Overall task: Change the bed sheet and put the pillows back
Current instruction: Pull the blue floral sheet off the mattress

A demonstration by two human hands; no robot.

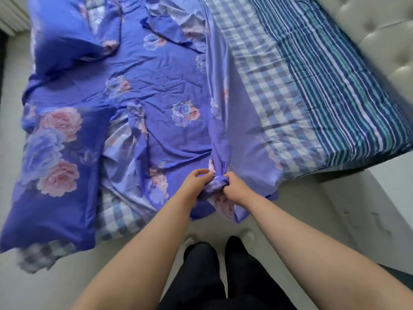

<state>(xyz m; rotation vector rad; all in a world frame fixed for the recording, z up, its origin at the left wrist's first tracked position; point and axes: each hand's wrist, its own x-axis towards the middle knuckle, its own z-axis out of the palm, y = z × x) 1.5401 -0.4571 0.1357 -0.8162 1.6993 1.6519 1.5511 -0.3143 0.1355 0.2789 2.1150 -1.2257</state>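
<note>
Head view, looking down over a bed (297, 90) from its side edge. Both hands closed on a bunched, twisted part of the floral sheet (156, 70) at the near edge of the bed: left hand (197, 183) with fingers curled onto the knot of cloth from the left, right hand (233, 185) gripping it from the right, the two almost touching. From that bunch, a taut ridge of sheet running up and away across the bed. Rest of the sheet spread, rumpled, over the left and middle of the bed, blue-violet with pink and pale blue flowers, its paler underside turned up in several folds. A loose end hanging below the hands toward the floor (55, 283). Beneath it, a checked cover (252, 70) showing on the right and at the lower left corner, where it drooped over the bed's edge. Farther right, a striped blanket (330, 86) in dark blue, teal and white, lying along the bed next to a tufted pale headboard (384, 41). At upper left, a blurred floral pillow (64, 39) on the bed. Bare forearms reaching forward; dark trousers (223, 276) and pale socks visible on the floor below.
</note>
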